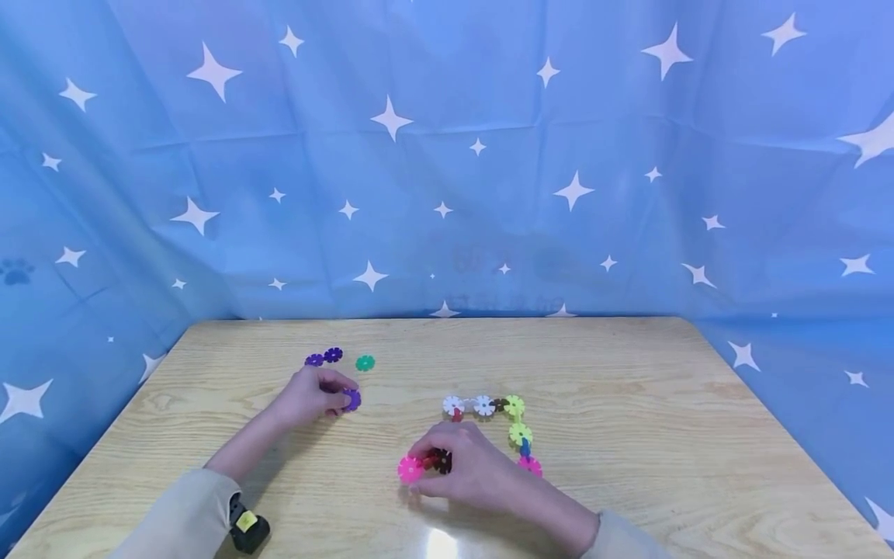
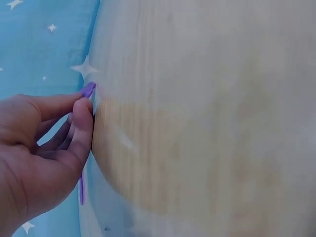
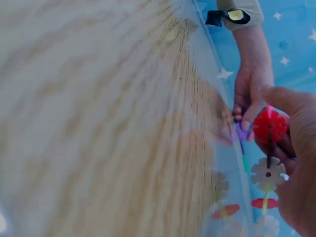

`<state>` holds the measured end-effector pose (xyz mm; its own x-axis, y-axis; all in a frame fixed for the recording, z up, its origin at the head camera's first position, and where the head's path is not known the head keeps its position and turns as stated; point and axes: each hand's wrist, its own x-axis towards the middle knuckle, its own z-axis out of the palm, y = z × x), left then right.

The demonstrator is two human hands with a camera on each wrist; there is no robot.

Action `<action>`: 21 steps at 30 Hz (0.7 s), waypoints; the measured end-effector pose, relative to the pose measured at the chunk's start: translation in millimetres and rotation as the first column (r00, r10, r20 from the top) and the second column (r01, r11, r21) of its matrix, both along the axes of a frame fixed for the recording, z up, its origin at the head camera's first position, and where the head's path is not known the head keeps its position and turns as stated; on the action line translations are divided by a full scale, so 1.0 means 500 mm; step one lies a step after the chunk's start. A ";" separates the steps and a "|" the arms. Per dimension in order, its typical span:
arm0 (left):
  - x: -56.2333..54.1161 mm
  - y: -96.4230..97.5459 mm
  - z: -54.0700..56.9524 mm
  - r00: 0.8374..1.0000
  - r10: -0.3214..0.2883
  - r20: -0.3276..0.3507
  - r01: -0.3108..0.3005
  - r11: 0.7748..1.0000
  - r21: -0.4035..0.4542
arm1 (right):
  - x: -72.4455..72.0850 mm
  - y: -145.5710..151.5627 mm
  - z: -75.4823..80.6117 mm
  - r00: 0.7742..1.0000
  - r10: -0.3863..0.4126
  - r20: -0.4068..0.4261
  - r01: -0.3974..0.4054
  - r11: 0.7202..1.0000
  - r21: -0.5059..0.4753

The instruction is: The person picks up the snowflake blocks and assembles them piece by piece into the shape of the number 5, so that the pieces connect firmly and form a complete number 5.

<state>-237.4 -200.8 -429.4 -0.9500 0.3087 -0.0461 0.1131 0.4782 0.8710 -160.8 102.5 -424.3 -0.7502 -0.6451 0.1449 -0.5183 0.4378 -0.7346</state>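
Note:
My left hand (image 1: pixel 312 398) pinches a purple notched plastic disc (image 1: pixel 353 400) between thumb and fingers. In the left wrist view the disc (image 2: pixel 88 90) appears nearly edge-on at the fingertips. Further right, my right hand (image 1: pixel 478 467) grips a pink notched disc (image 1: pixel 410 470) at the end of a chain of interlocked discs. Beside the pink one are a red disc (image 3: pixel 269 126) and a dark brown disc (image 1: pixel 443 461), partly covered by the fingers. White discs (image 1: pixel 483 405), yellow-green discs (image 1: pixel 520 434) and another pink disc (image 1: pixel 530 466) continue the chain, part of it hidden behind the right hand.
Beyond the left hand lie two dark purple discs (image 1: pixel 333 355) and a green disc (image 1: pixel 365 362). The wooden table (image 1: pixel 663 404) ends at a blue star-patterned curtain (image 1: pixel 447 171) at the back and sides. A black device (image 1: pixel 249 530) is on the left wrist.

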 end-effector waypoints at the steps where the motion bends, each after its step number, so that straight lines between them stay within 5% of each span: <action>1: 0.005 0.002 0.000 1.000 -0.016 0.020 0.015 1.000 0.021 | 0.000 -0.001 -0.001 1.000 -0.001 -0.004 0.001 1.000 0.005; 5: 0.029 0.012 -0.001 0.991 -0.107 0.079 0.099 0.990 0.103 | -0.003 -0.001 -0.004 1.000 -0.002 -0.029 0.003 1.000 0.016; 10: 0.059 0.033 0.003 0.962 -0.233 0.142 0.204 0.960 0.193 | -0.006 -0.002 -0.006 0.998 0.018 -0.061 -0.018 1.000 -0.005; 21: 0.088 0.066 0.016 0.924 -0.338 0.181 0.268 0.907 0.325 | -0.009 -0.006 -0.003 0.998 -0.015 0.063 0.018 0.999 -0.044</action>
